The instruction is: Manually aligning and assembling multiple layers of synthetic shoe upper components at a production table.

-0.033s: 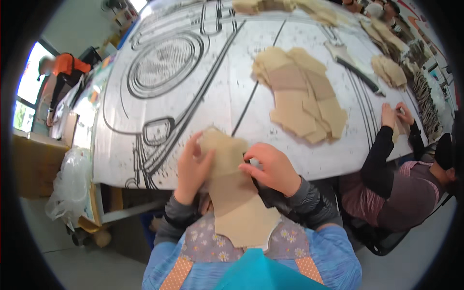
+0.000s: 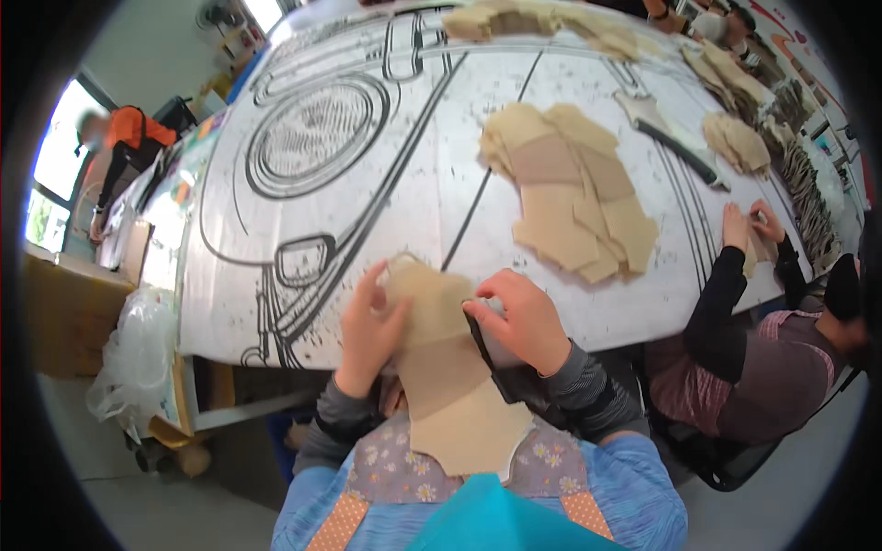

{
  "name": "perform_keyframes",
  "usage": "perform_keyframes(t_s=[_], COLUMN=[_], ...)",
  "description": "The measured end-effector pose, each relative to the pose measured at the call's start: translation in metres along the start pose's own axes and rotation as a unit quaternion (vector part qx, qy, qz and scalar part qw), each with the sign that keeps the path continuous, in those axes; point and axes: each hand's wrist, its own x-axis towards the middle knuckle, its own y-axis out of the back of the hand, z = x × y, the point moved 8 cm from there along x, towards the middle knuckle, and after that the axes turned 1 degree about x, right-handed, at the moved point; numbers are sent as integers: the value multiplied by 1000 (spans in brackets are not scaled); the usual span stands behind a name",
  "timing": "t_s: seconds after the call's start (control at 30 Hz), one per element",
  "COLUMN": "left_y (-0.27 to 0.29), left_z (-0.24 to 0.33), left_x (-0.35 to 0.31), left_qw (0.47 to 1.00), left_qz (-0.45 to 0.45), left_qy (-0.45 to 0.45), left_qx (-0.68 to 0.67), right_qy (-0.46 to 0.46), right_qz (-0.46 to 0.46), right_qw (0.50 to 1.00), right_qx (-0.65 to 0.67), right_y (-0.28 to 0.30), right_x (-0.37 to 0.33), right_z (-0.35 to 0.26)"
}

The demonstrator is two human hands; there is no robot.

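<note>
A beige cloth piece (image 2: 446,372), with a darker band across its middle, hangs from the table edge toward my lap. My left hand (image 2: 369,326) grips its upper left edge, thumb on top and fingers partly hidden. At its right edge my right hand (image 2: 522,321) pinches a thin, long dark thing (image 2: 487,354), whose kind I cannot make out. Further off on the table lies a loose pile of similar beige pieces (image 2: 574,197).
The white table (image 2: 367,230) bears black line drawings. A black-handled tool (image 2: 680,151) and more cloth stacks (image 2: 735,142) lie right. A co-worker (image 2: 767,367) sits close on my right. A clear plastic bag (image 2: 138,354) hangs at left; another person (image 2: 133,138) stands beyond.
More of the dark thing under my right hand shows along the cloth's right edge. My hands keep nearly the same place, and the view has shifted slightly.
</note>
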Motion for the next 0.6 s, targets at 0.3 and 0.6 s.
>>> perform_keyframes(t_s=[0.3,0.6], left_y=[1,7], left_z=[18,6], left_x=[-8,-23], left_qw=[995,981], left_qz=[-48,-105], left_qy=[-82,-94], left_qx=[-15,-131], right_qy=[-79,50], right_qz=[-47,-37], right_qw=[996,998], right_qx=[-4,-5], right_y=[-23,-24], right_x=[6,13], right_z=[18,5])
